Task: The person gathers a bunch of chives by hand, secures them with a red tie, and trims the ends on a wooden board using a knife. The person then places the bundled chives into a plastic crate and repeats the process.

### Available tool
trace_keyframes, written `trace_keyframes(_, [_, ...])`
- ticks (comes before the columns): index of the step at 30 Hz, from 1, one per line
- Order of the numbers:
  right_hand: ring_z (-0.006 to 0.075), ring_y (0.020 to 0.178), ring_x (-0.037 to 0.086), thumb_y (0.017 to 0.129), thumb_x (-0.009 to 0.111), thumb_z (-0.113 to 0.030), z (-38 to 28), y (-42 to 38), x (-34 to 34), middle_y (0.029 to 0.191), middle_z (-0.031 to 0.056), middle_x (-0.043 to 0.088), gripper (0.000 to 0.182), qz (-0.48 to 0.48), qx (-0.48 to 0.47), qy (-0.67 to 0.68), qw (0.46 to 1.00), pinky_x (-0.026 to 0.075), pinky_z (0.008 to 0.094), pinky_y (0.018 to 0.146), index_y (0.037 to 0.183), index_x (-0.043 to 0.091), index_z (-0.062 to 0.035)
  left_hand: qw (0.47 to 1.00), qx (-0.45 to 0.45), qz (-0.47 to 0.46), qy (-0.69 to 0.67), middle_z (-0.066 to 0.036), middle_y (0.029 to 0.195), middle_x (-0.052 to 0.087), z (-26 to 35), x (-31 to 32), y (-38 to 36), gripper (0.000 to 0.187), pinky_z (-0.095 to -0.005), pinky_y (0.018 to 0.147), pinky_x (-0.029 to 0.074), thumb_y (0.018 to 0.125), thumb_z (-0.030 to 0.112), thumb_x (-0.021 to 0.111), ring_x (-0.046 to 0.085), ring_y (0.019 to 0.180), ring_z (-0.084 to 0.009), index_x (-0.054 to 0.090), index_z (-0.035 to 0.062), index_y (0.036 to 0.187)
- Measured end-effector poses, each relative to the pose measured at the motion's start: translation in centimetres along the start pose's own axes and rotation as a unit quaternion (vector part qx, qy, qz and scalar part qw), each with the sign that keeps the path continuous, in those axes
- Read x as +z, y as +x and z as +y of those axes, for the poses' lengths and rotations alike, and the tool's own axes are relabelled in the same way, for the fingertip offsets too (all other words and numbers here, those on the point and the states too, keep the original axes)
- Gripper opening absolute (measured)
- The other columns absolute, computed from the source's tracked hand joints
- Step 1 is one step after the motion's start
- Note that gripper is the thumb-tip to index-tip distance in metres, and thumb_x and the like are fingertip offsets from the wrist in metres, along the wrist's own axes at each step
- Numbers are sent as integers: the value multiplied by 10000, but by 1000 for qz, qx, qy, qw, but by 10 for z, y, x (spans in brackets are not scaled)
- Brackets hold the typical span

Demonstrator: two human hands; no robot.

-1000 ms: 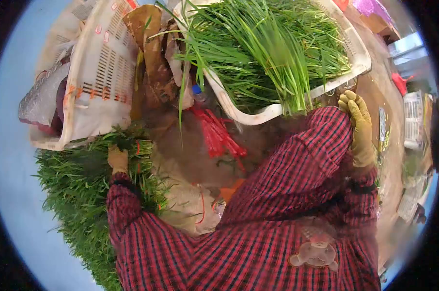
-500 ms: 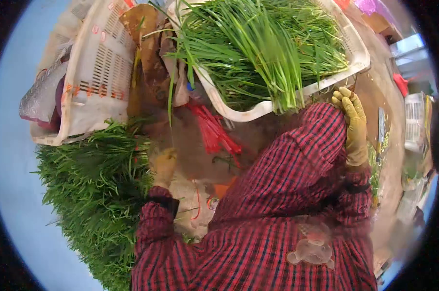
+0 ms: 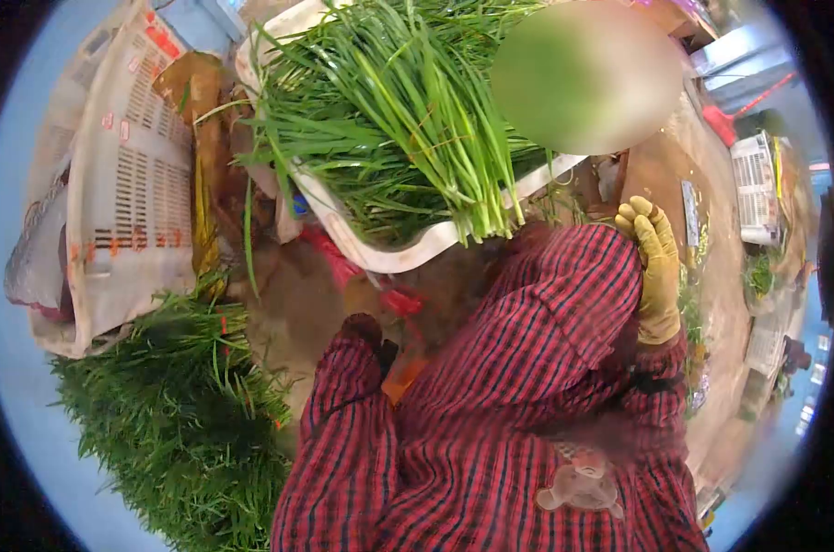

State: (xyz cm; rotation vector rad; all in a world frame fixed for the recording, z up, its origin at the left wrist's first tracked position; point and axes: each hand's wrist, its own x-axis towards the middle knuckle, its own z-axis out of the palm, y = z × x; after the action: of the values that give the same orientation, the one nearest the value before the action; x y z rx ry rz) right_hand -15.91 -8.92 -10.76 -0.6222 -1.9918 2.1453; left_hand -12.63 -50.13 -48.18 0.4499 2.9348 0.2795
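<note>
My left hand point(image 3: 365, 302) is smeared beyond the dark cuff of its plaid sleeve point(image 3: 348, 368). It is close to the bundle of red strips point(image 3: 403, 300), and I cannot make out its fingers or whether it touches them. My right hand point(image 3: 654, 271), in a yellowish glove, rests against the side of my bent knee point(image 3: 587, 267). Its fingers are loosely bent, with nothing seen in them. In front of me, long green leafy stalks point(image 3: 408, 110) fill a white crate point(image 3: 389, 260). A bunch of them hangs its pale ends over the near rim.
A big heap of green stalks point(image 3: 178, 414) lies on my left. Behind it a white slotted crate point(image 3: 132, 221) stands on its side. A blurred round patch hides the crate's right part. Another white basket point(image 3: 756, 189) and a red-handled tool point(image 3: 719, 124) are farther right.
My left hand has moved from beside the green heap rightward to the red strips. The view has shifted, so the crates appear farther left. My right hand stays by the knee.
</note>
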Motion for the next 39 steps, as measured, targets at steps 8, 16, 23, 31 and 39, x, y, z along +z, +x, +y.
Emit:
trace_keyframes(8, [171,1044,626,1000,523,-107,1,-2,-18,1130,88,660,279,21,4,23,1000,491,306,958,1263,563,-22,788,-356,-43,-501,-80,780,641,26,-25,-4,193,-368,571,532,854,259,685,635,656,-219,625,76,867])
trace_keyframes(16, [173,1038,632,996,528,-95,4,-5,-16,1129,87,664,268,3,-8,73,997,494,308,957,1250,573,-24,654,-330,47,-680,-67,709,611,15,-4,-32,127,-331,450,470,902,202,627,579,547,-176,560,94,908])
trace_keyframes(23, [149,929,591,972,510,-64,-2,-12,-15,1003,38,633,190,15,-31,54,998,479,285,893,1143,577,-17,673,242,549,-431,-168,1559,213,126,-242,115,1120,-436,1152,280,642,16,820,287,1403,-279,148,12,1538])
trace_keyframes(31, [209,987,643,988,515,-50,8,-10,-27,1064,99,658,209,15,-17,131,991,511,347,928,1183,564,7,696,156,638,-290,-402,1431,330,146,-283,139,1146,-607,1052,362,696,510,782,395,1306,-506,208,-114,1467])
trace_keyframes(39, [202,975,636,987,506,-30,11,-4,-20,1047,108,656,190,6,-32,157,987,517,346,923,1158,578,12,695,176,624,-312,-326,1293,397,155,-297,135,917,-561,984,404,741,448,739,454,1210,-446,321,-69,1373])
